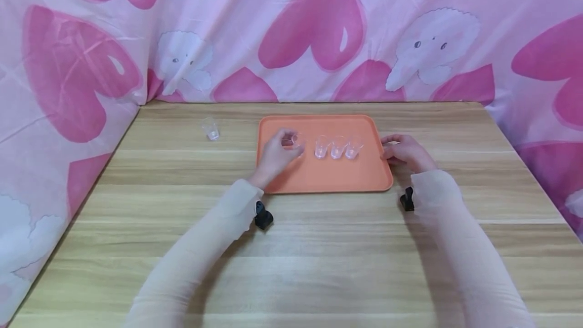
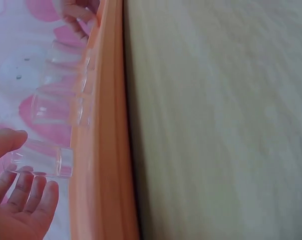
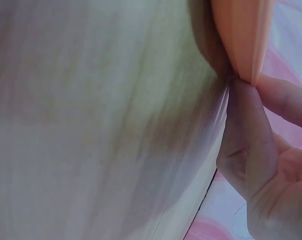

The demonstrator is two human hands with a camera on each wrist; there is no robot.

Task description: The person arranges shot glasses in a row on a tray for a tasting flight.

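My left hand (image 1: 275, 156) holds a small clear plastic cup (image 2: 43, 159) between thumb and fingers, over the left part of an orange tray (image 1: 319, 178). The left wrist view shows this cup upright relative to the tray, its base at or very near the tray's surface; contact is hard to tell. To its right, three matching cups stand in a row on the tray: a left one (image 1: 321, 151), a middle one (image 1: 337, 151) and a right one (image 1: 351, 151). At the tray's right edge, my right hand (image 1: 407, 151) pinches the rim (image 3: 248, 60) between thumb and finger.
Another clear cup (image 1: 211, 130) stands on the wooden table (image 1: 328, 257), left of the tray near the back. A pink heart-patterned cloth (image 1: 309, 24) hangs behind the table and along both sides.
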